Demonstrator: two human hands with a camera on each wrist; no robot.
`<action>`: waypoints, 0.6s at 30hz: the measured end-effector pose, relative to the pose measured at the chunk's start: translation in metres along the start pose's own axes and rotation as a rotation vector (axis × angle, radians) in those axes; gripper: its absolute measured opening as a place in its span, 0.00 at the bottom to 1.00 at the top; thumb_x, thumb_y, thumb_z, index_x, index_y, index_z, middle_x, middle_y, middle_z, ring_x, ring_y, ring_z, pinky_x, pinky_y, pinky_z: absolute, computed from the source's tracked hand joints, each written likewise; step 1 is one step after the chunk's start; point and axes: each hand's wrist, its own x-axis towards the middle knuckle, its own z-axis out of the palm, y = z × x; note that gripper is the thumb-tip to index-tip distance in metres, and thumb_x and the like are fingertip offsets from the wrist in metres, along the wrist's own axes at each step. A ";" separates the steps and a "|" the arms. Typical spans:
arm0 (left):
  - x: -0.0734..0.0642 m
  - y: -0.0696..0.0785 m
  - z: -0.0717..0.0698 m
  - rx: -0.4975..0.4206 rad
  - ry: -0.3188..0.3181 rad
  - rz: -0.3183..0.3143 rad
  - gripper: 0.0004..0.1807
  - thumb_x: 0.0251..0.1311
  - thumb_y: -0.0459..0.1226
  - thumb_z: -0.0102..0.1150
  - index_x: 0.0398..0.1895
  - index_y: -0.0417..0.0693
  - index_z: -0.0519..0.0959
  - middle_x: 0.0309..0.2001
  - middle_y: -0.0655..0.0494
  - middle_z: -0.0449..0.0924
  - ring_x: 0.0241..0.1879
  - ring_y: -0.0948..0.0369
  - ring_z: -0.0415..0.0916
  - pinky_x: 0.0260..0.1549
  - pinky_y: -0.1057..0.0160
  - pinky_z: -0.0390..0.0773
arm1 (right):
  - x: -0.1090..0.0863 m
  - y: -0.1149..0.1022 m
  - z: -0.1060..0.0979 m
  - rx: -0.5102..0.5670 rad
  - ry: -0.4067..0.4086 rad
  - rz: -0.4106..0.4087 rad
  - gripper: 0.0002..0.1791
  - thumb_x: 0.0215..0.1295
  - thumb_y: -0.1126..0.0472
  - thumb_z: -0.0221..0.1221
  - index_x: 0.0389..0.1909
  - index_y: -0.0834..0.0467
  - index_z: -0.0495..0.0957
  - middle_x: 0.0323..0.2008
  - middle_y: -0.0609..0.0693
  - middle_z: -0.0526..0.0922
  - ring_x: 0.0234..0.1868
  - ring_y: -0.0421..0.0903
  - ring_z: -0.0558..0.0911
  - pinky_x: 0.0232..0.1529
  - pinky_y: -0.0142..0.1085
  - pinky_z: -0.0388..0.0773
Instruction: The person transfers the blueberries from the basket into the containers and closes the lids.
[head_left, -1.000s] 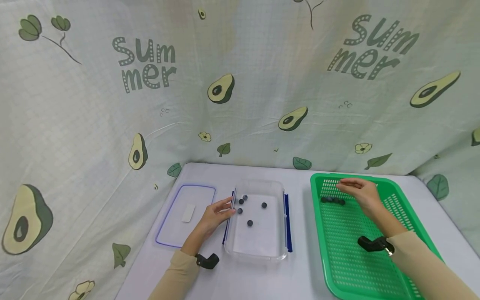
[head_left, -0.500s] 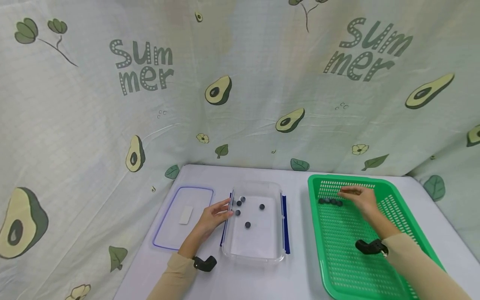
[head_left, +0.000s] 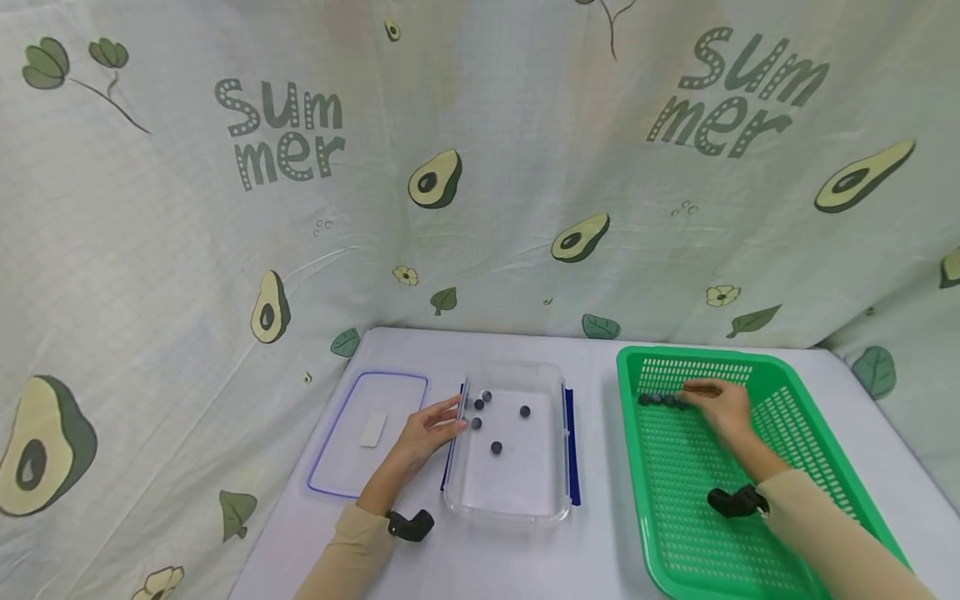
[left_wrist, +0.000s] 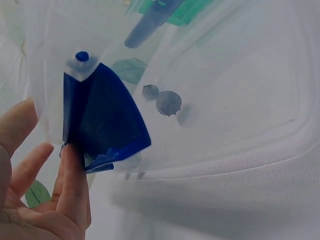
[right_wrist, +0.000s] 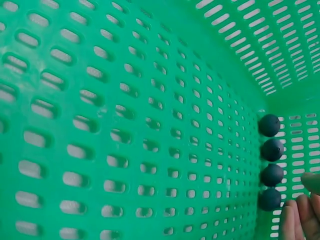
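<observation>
In the head view, my left hand [head_left: 426,435] rests at the left wall of a clear plastic box [head_left: 517,510]. The left wrist view shows its fingertips on the outer wall and at the folded-down blue clip [left_wrist: 107,115]. Several blueberries [head_left: 497,448] lie scattered inside the box. My right hand [head_left: 723,408] reaches low into a green basket [head_left: 637,467], its fingertips beside the end of a row of several blueberries [head_left: 656,399]. In the right wrist view, its fingers [right_wrist: 290,222] are close to the nearest blueberry [right_wrist: 270,199], with no fruit visible between them.
A clear lid [head_left: 337,450] with a blue rim and a white label [head_left: 372,429] lies left of the box. Another blue clip [head_left: 572,446] hangs along the box's right side. A patterned curtain [head_left: 510,167] rises behind the white table [head_left: 592,542].
My right hand has lowered into the basket, bringing its fingertips down to the end of the blueberry row. The left hand stays at the box's wall.
</observation>
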 end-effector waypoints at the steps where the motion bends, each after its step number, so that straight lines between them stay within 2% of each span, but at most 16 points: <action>1: 0.000 0.000 0.000 0.005 0.003 0.001 0.32 0.62 0.38 0.68 0.69 0.46 0.72 0.62 0.39 0.73 0.59 0.45 0.75 0.59 0.48 0.73 | 0.000 0.000 0.000 -0.003 0.016 0.005 0.20 0.63 0.67 0.67 0.51 0.75 0.79 0.35 0.52 0.88 0.29 0.24 0.79 0.33 0.22 0.78; 7: 0.000 -0.001 0.000 0.016 0.012 0.007 0.31 0.63 0.37 0.68 0.69 0.46 0.72 0.62 0.38 0.73 0.60 0.44 0.74 0.60 0.46 0.72 | 0.000 0.001 -0.001 -0.038 0.034 0.023 0.19 0.63 0.66 0.67 0.51 0.74 0.80 0.34 0.51 0.87 0.28 0.23 0.78 0.33 0.21 0.78; 14: 0.003 -0.003 -0.001 0.010 0.011 0.002 0.31 0.63 0.36 0.67 0.69 0.45 0.72 0.62 0.39 0.73 0.60 0.44 0.74 0.61 0.46 0.71 | -0.003 0.005 0.001 -0.106 0.009 -0.001 0.18 0.61 0.66 0.69 0.48 0.74 0.81 0.37 0.62 0.87 0.27 0.23 0.77 0.30 0.20 0.76; 18: 0.004 -0.003 0.001 0.019 0.017 0.008 0.31 0.63 0.35 0.67 0.70 0.44 0.71 0.62 0.38 0.73 0.60 0.42 0.73 0.61 0.46 0.71 | -0.006 0.007 0.003 -0.128 0.015 0.002 0.19 0.61 0.66 0.69 0.48 0.74 0.81 0.39 0.65 0.86 0.26 0.22 0.75 0.29 0.21 0.76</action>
